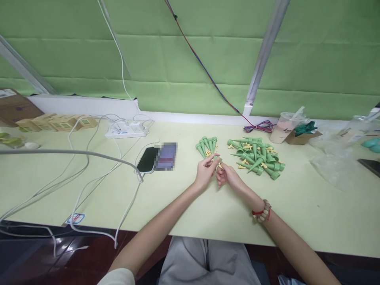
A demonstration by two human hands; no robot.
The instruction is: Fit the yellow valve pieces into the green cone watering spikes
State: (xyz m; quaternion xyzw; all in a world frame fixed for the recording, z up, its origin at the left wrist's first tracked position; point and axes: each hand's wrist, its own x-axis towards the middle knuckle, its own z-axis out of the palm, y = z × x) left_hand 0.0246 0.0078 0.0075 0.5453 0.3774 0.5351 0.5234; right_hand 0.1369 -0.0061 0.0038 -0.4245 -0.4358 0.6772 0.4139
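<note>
Just in front of the green pieces, my left hand point(205, 171) is closed on a green plastic spike, mostly hidden by the fingers. My right hand point(230, 177) meets it there, pinching a small yellow plastic piece point(220, 166) against the spike's end. Behind my left hand lies a fanned row of several green spikes point(209, 143), caps facing away, with small yellow pieces beside them. To the right of my hands spreads a loose pile of green spikes point(258, 156) mixed with small T-shaped yellow pieces point(244, 162).
Left of my hands lie a black-screened phone point(147, 159) and a blurred-out screen point(166, 156). White cables run from a power strip point(127, 129) across the left table. At right are a drink cup point(281, 128), a small cardboard box point(297, 137) and clear plastic bags point(332, 162).
</note>
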